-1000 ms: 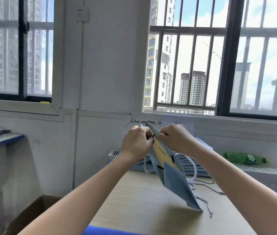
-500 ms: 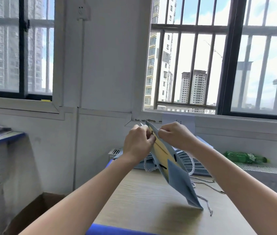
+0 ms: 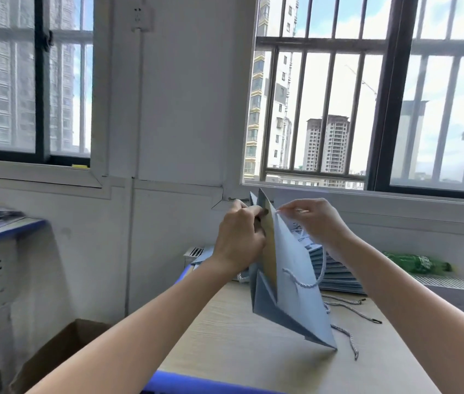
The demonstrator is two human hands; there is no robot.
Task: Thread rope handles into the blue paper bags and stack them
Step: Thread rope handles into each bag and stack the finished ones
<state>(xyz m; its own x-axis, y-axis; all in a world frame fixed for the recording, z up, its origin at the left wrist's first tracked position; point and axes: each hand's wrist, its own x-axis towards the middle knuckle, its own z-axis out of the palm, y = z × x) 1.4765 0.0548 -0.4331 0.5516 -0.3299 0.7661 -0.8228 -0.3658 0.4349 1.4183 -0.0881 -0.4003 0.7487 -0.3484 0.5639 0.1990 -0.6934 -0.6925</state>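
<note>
At the centre of the frame, a person holds a blue paper bag (image 3: 293, 282) upright above a wooden table (image 3: 225, 336). Compared with 1 second ago, the bag has swung from a slant to nearly vertical and its mouth has spread. The left hand (image 3: 239, 240) is clenched on the bag's top edge. The right hand (image 3: 310, 223) has drawn away to the right, pinching a white rope (image 3: 307, 284) that now loops across the bag's outer face, so 1 handle looks threaded. A stack of bags (image 3: 335, 277) waits behind, loose ropes (image 3: 350, 311) beside it.
</note>
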